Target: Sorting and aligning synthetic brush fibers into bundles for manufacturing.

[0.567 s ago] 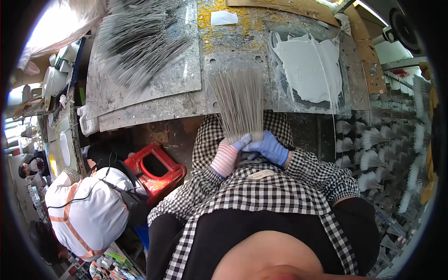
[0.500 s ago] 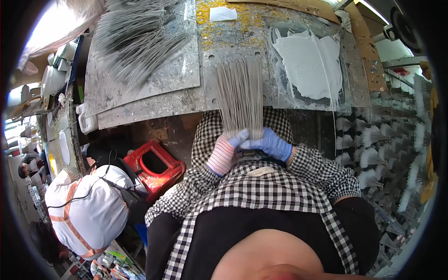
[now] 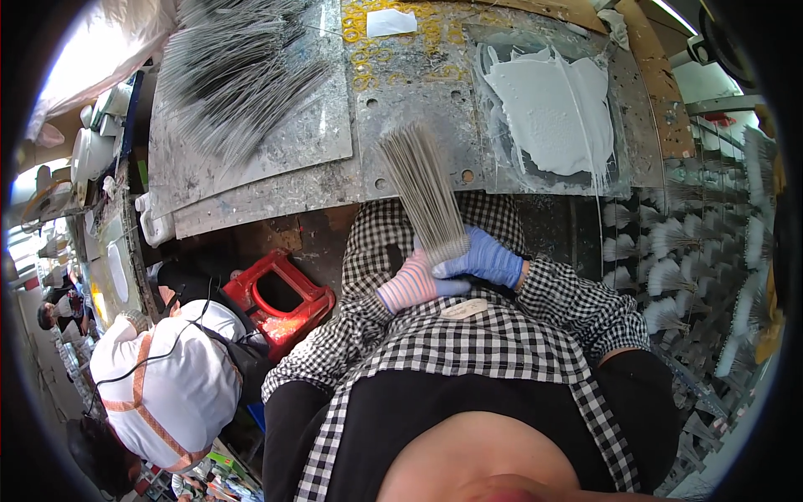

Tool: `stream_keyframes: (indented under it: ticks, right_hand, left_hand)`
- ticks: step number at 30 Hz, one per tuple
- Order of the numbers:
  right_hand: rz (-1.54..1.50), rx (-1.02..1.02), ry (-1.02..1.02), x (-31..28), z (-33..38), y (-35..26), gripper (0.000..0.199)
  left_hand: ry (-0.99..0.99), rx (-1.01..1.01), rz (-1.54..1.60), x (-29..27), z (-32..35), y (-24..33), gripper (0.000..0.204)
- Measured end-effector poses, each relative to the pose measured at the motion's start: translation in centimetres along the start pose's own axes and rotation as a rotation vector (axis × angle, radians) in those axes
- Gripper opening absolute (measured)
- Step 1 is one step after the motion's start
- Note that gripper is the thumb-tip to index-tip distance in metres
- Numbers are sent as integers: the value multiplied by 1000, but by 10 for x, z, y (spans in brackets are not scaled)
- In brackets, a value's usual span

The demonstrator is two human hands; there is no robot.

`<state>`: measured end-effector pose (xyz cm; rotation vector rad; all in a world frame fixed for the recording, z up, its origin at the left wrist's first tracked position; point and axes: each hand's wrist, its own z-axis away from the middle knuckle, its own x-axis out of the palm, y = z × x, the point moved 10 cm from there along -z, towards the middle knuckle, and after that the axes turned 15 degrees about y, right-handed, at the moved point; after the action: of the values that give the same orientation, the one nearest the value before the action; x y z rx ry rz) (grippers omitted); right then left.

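Note:
A bundle of thin grey rods (image 3: 422, 184) is gathered at its near end between my hands, at my lap. Its far end fans slightly over the table edge and is blurred; it leans to the left. My right hand (image 3: 485, 255), in a blue striped glove, is closed around the near end from the right side. My left hand (image 3: 411, 283), in a pink striped glove with bluish fingertips, cups the same end from the left and below. Part of the left hand is hidden behind the rods.
On the table (image 3: 330, 186), a large heap of similar grey rods (image 3: 242, 75) lies at left. White paste (image 3: 548, 109) covers a plate at right. Yellow rings (image 3: 360, 54) and a white paper (image 3: 391, 23) lie behind. A red stool (image 3: 280, 301) and a co-worker (image 3: 167, 385) are at left.
The bundle has tilted leftward and narrowed from a wide flat fan into a tighter bunch. My left hand has slid lower beneath its near end.

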<state>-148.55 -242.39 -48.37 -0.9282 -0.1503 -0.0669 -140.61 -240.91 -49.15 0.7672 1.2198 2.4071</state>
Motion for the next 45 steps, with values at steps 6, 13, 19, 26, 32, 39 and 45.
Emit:
stream_keyframes:
  ticks: [6, 13, 19, 26, 32, 39, 45]
  right_hand:
    - [560, -249, -153, 14, 5, 30, 92]
    - [304, -255, -242, 27, 21, -16, 82]
    - [383, -550, 59, -7, 32, -121, 101]
    - [417, -965, 623, -31, -50, -188, 90]
    - [343, -980, 633, -23, -69, -185, 69]
    - [21, -923, 517, -28, -77, -175, 70]
    - [714, -1531, 652, -7, -49, -240, 63]
  left_hand:
    - [258, 144, 214, -67, 1, 130, 96]
    - [99, 384, 337, -5, 0, 211, 99]
    - [138, 657, 86, 14, 22, 288, 76]
    - [607, 1306, -513, 2, -10, 349, 59]
    - [570, 1056, -176, -11, -40, 330, 36]
    - [514, 952, -154, -14, -57, 324, 30]
    - [504, 993, -237, -10, -79, 320, 45]
